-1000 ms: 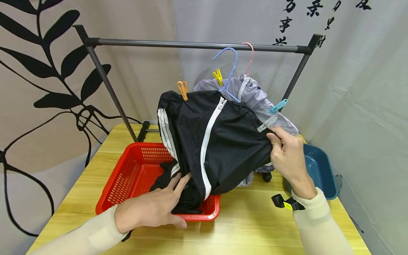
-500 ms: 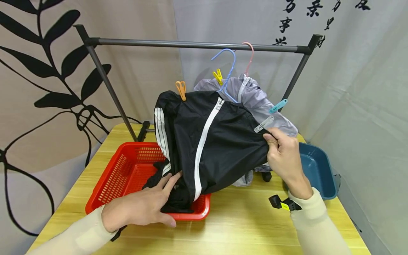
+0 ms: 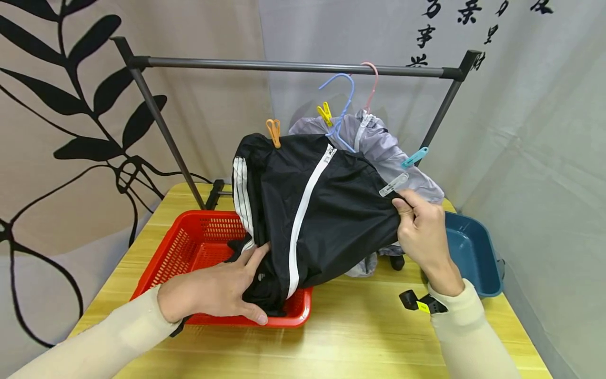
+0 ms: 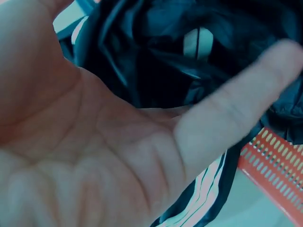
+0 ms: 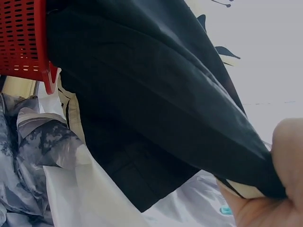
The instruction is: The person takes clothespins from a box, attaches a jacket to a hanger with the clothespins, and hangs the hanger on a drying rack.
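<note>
A black zip-up jacket (image 3: 341, 210) with a white zipper and white sleeve stripes hangs on a blue hanger (image 3: 345, 105). My right hand (image 3: 423, 237) pinches its edge at the right, just below a white clothespin (image 3: 394, 185). An orange clothespin (image 3: 273, 132) is clipped on the left shoulder. My left hand (image 3: 215, 289) has its fingers extended against the lower left of the jacket, above the red basket (image 3: 189, 247). In the left wrist view, the palm and one straight finger lie before dark cloth (image 4: 156, 61). Lower jacket folds reach into the basket.
Behind the jacket, a grey garment (image 3: 379, 142) hangs by a pink hanger (image 3: 371, 84) from the rack bar (image 3: 236, 64). Yellow (image 3: 324, 113) and turquoise (image 3: 415, 157) clothespins are clipped to it. A blue bin (image 3: 473, 252) stands at the table's right.
The red basket has shifted left. My right hand and the jacket's right edge have moved slightly left. My left hand went left, then a little back right and up.
</note>
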`<action>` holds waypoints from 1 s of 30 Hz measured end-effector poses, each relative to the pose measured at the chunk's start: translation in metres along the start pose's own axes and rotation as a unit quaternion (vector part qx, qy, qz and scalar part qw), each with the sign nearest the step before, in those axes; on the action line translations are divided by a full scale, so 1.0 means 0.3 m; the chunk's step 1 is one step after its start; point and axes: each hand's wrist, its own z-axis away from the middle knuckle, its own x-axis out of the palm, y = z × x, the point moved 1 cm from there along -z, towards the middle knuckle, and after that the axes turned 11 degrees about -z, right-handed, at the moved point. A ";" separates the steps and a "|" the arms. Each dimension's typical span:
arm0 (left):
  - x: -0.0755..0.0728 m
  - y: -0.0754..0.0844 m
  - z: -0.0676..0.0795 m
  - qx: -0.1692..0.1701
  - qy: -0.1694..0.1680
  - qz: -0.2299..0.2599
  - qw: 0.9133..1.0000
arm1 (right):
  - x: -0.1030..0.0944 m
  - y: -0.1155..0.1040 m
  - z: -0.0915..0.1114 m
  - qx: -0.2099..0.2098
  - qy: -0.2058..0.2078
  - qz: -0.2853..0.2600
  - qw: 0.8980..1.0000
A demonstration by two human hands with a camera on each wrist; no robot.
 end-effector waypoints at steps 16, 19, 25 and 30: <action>0.007 -0.048 -0.194 0.004 -0.037 -0.054 0.998 | 0.008 0.005 0.027 -0.003 -0.012 0.009 1.000; 0.024 -0.056 -0.225 0.005 -0.036 -0.064 0.997 | 0.011 0.006 0.037 -0.008 -0.016 0.009 1.000; 0.062 -0.065 -0.277 0.000 -0.053 -0.111 0.992 | 0.015 0.012 0.061 -0.017 -0.029 0.011 0.999; 0.072 -0.059 -0.297 -0.012 -0.057 -0.167 0.984 | 0.021 0.018 0.074 -0.023 -0.035 0.014 0.999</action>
